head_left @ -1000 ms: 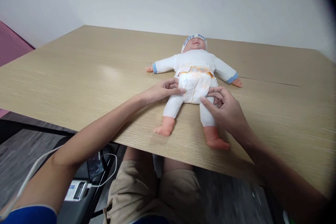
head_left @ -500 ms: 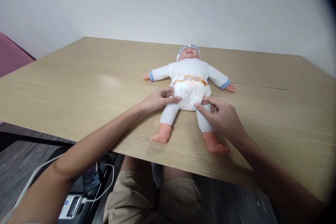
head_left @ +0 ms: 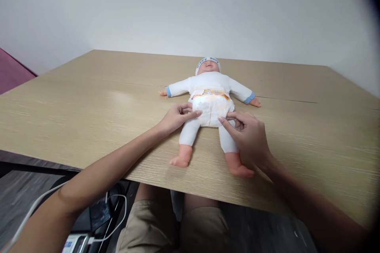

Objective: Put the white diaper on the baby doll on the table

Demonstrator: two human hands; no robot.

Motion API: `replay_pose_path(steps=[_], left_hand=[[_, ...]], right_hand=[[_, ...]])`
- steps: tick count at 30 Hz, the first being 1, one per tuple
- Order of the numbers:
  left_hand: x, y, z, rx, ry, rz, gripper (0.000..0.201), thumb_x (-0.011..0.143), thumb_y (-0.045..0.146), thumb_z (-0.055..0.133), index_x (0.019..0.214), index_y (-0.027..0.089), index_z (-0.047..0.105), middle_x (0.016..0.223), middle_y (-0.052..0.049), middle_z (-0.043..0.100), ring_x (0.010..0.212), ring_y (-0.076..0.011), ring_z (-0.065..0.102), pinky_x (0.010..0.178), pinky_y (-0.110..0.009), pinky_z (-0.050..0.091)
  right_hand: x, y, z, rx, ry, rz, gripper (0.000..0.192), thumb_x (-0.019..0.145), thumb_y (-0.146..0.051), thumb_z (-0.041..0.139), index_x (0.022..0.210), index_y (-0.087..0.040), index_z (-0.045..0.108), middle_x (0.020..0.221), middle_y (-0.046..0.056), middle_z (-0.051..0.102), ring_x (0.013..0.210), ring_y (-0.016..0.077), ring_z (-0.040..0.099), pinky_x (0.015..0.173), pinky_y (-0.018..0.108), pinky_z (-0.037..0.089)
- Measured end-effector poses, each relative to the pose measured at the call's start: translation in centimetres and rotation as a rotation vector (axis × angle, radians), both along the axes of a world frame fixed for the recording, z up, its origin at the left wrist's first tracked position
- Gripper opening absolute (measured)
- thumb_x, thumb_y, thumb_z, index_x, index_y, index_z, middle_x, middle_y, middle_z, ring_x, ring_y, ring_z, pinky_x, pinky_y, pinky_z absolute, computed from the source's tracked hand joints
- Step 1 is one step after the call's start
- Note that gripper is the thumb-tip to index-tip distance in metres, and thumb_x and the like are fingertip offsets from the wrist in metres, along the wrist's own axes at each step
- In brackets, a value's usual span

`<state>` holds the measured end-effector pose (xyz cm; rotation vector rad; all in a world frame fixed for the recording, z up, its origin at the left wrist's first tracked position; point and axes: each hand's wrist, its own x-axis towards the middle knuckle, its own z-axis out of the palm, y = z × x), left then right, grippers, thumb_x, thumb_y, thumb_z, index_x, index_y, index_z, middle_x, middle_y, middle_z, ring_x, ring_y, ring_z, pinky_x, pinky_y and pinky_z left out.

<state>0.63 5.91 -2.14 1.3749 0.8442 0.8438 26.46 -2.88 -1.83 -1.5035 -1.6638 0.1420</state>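
A baby doll (head_left: 211,81) lies on its back on the table, head away from me, arms and legs spread. It wears white clothes with blue cuffs and a lettered white hat. Around its hips is a white diaper (head_left: 212,106) with an orange patterned waistband. My left hand (head_left: 179,116) pinches the diaper's edge at the leg on the left, thumb on the front and fingers partly hidden at the side. On the other side my right hand (head_left: 247,130) grips the diaper's right leg edge between thumb and index finger.
The wooden table (head_left: 103,106) has a thin seam running across behind the doll. A pale wall (head_left: 190,12) stands behind it. Below the near edge are my knees, a white cable (head_left: 124,205) and a white device (head_left: 75,243). Something pink (head_left: 14,71) shows at far left.
The camera view has shifted slightly, so the table and doll sit a little lower and to the left. Both hands keep nearly the same hold on the diaper's edges.
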Motion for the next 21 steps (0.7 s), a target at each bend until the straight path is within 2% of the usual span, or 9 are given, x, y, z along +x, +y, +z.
replay_pose_path(steps=[2, 4, 9, 11, 13, 17, 21], left_hand=[[-0.1, -0.1, 0.1, 0.053, 0.046, 0.062, 0.049, 0.084, 0.058, 0.095, 0.107, 0.019, 0.076, 0.095, -0.006, 0.079, 0.086, -0.0189, 0.071, 0.080, -0.035, 0.054], [-0.2, -0.4, 0.4, 0.170, 0.117, 0.133, 0.049, 0.085, 0.059, 0.094, 0.108, 0.020, 0.076, 0.094, -0.005, 0.079, 0.087, -0.0193, 0.070, 0.083, -0.036, 0.054], [-0.5, -1.1, 0.7, 0.627, 0.311, 0.291, 0.040, 0.092, 0.057, 0.088, 0.105, 0.022, 0.073, 0.113, -0.008, 0.079, 0.097, -0.0221, 0.067, 0.097, -0.042, 0.053], [-0.8, -0.8, 0.4, 0.771, 0.360, 0.333, 0.035, 0.097, 0.054, 0.081, 0.106, 0.023, 0.069, 0.115, -0.008, 0.077, 0.100, -0.0233, 0.064, 0.100, -0.043, 0.052], [-1.0, 0.0, 0.0, 0.882, 0.370, 0.364, 0.031, 0.103, 0.051, 0.074, 0.116, 0.023, 0.066, 0.121, -0.011, 0.075, 0.107, -0.0254, 0.064, 0.102, -0.045, 0.052], [-0.9, 2.7, -0.3, 1.036, 0.356, 0.329, 0.039, 0.110, 0.049, 0.058, 0.138, 0.023, 0.065, 0.143, -0.017, 0.071, 0.137, -0.0302, 0.063, 0.120, -0.051, 0.048], [-0.6, 5.1, -0.1, 1.083, 0.366, 0.194, 0.048, 0.113, 0.049, 0.048, 0.147, 0.023, 0.069, 0.153, -0.018, 0.069, 0.149, -0.0315, 0.058, 0.130, -0.054, 0.041]], right_hand=[[-0.1, 0.1, -0.1, 0.054, -0.048, -0.001, 0.031, 0.104, -0.055, 0.075, 0.102, -0.026, 0.085, 0.088, 0.007, 0.078, 0.082, 0.0295, 0.064, 0.082, 0.046, 0.055], [-0.1, 0.2, -0.2, 0.105, -0.083, 0.010, 0.026, 0.105, -0.050, 0.074, 0.103, -0.026, 0.083, 0.093, 0.008, 0.080, 0.088, 0.0310, 0.066, 0.087, 0.048, 0.056], [0.2, 0.6, -0.4, 0.260, -0.096, 0.019, 0.016, 0.105, -0.040, 0.075, 0.100, -0.025, 0.073, 0.102, 0.008, 0.077, 0.095, 0.0300, 0.068, 0.094, 0.048, 0.056], [0.6, 1.0, -0.7, 0.309, -0.070, -0.009, 0.017, 0.105, -0.041, 0.073, 0.106, -0.024, 0.070, 0.105, 0.009, 0.076, 0.095, 0.0297, 0.068, 0.095, 0.048, 0.056], [1.2, 1.9, -1.1, 0.343, -0.055, -0.014, 0.022, 0.107, -0.043, 0.067, 0.118, -0.024, 0.069, 0.116, 0.012, 0.076, 0.104, 0.0320, 0.070, 0.101, 0.051, 0.056], [3.0, 5.2, -2.0, 0.355, -0.093, 0.140, 0.042, 0.113, -0.045, 0.051, 0.146, -0.022, 0.065, 0.145, 0.017, 0.072, 0.140, 0.0367, 0.065, 0.123, 0.060, 0.048], [4.8, 8.2, -2.2, 0.257, -0.167, 0.276, 0.053, 0.115, -0.048, 0.040, 0.153, -0.024, 0.067, 0.156, 0.015, 0.070, 0.149, 0.0356, 0.062, 0.128, 0.060, 0.046]])
